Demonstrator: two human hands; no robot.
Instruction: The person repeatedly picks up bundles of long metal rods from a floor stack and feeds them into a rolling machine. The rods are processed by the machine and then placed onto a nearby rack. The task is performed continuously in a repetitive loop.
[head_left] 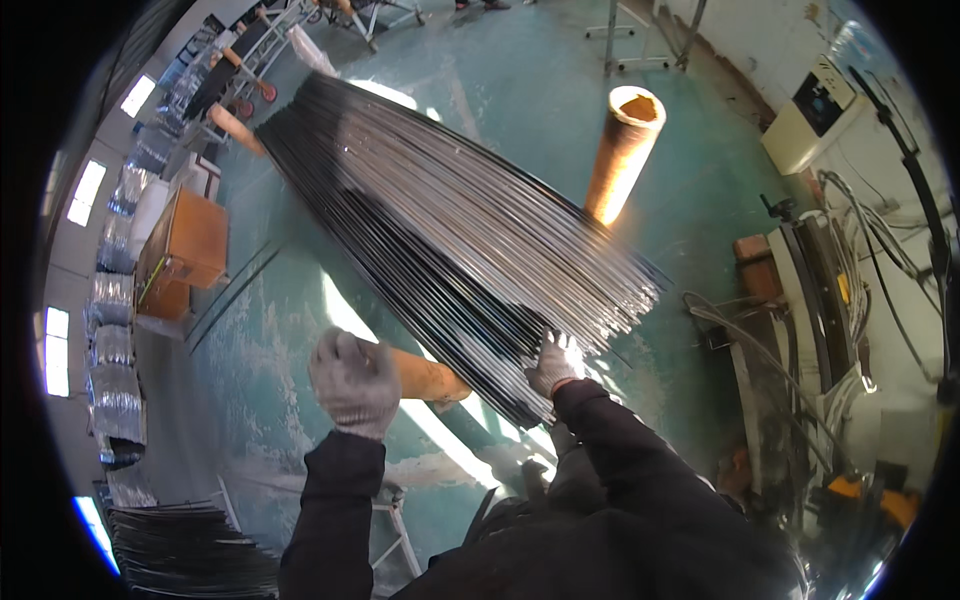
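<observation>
A wide layer of long, thin black rods (440, 190) stretches from the far left to just in front of me, catching bright light on its right side. My right hand (557, 362), in a pale knit glove, rests at the near ends of the rods with its fingers slightly apart. To its left my left hand (353, 385), in a similar glove, is raised with curled fingers. It overlaps the end of a brown cardboard tube (428, 377); whether it grips the tube or anything else is hidden.
Another cardboard tube (625, 155) stands upright beyond the rods' right edge. A machine with cables (815, 300) lines the right wall, below a cream control box (812, 115). An orange-brown cabinet (190, 240) stands left. More black rods (190, 550) lie at the lower left.
</observation>
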